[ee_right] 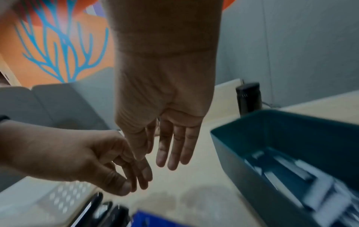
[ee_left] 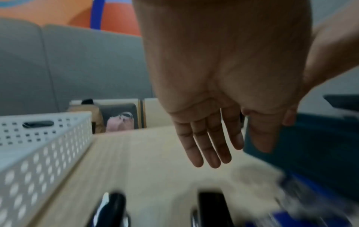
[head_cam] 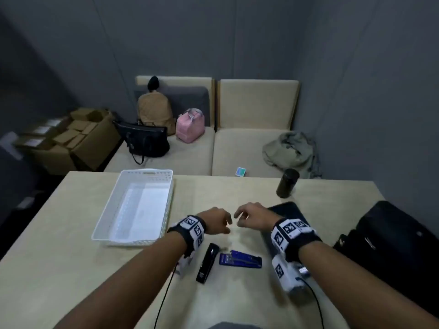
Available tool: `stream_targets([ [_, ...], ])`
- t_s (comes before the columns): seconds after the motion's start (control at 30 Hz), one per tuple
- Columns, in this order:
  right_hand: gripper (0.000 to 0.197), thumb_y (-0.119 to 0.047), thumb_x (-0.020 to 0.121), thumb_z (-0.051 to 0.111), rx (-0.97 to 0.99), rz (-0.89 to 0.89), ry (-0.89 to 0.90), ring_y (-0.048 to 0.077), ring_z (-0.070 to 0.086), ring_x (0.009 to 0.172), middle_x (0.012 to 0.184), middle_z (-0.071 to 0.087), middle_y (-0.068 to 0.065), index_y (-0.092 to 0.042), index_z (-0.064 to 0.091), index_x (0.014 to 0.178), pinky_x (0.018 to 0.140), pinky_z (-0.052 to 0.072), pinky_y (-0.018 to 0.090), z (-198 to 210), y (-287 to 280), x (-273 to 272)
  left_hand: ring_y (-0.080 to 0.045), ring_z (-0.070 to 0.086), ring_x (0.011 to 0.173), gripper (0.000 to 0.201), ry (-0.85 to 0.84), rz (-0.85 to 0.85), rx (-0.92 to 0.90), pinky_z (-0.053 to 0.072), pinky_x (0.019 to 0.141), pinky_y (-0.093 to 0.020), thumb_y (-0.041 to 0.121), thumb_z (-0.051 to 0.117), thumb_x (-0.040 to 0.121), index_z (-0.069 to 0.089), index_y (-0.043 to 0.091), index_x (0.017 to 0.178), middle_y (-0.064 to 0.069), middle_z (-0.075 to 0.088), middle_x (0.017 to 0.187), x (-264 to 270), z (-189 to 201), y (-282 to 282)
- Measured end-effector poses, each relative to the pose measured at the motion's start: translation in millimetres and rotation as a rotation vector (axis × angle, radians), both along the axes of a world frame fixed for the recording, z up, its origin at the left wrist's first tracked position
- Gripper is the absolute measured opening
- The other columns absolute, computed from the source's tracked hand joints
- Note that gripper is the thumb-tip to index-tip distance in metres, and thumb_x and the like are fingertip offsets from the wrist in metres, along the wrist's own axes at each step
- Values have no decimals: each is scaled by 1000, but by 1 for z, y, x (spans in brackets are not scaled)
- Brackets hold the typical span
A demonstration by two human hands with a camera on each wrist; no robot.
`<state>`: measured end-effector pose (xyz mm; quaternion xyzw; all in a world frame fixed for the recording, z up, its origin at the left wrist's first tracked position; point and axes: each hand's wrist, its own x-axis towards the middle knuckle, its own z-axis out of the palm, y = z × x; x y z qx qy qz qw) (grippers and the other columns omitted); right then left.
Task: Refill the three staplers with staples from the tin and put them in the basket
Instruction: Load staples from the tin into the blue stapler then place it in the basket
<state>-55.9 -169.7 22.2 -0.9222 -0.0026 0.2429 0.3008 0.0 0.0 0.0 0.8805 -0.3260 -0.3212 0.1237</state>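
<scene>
Both hands hang above the pale wood-grain desk [head_cam: 71, 269], close together but not touching, and neither holds anything. The left hand [head_cam: 215, 223] has its fingers [ee_left: 205, 147] straight and loosely together in its wrist view; the right hand [head_cam: 251, 217] shows long, relaxed fingers [ee_right: 174, 147] slightly apart.

Below the wrists lie a slim black stapler [head_cam: 207, 262] and, just to its right, a glossy blue stapler [head_cam: 241, 259] flat on the desk; a third, black one shows only as a blur in the left wrist view. The white perforated plastic basket [head_cam: 133, 242] stands to the left, rectangular with slotted handles, holding no stapler. Under the right wrist sits the dark teal tin [ee_right: 252, 138], straight-walled, with pale strips inside, too blurred to make out.

A dark cylindrical bottle [head_cam: 287, 183] stands at the far right edge, and a black bag [head_cam: 392, 245] rests at the right. Beyond the desk a beige cushioned sofa [head_cam: 249, 148] carries a tan backpack [head_cam: 154, 110], a pink bag [head_cam: 190, 125], a black handbag [head_cam: 145, 141] and a crumpled olive garment [head_cam: 289, 150]. Cardboard boxes [head_cam: 71, 138] stand to its left.
</scene>
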Motion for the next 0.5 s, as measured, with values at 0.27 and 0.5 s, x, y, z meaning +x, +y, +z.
stream_targets([
  [0.27,34,-23,74,66,-106,64,58,24,60,94,107,64,4,-23,62,108,79,52,35,-72,19,-64,-37,64,94,27,-168,-160,168,50,77,-40,20,62,80,64,10,105,-14,63,107,-62,-76,6],
  [0.5,32,-26,90,54,-124,160,-89,19,55,103,118,56,-4,-31,49,121,84,47,34,-87,10,-67,-29,61,103,45,-320,-124,102,45,84,-38,37,56,81,57,23,123,-5,67,113,-53,-107,33],
])
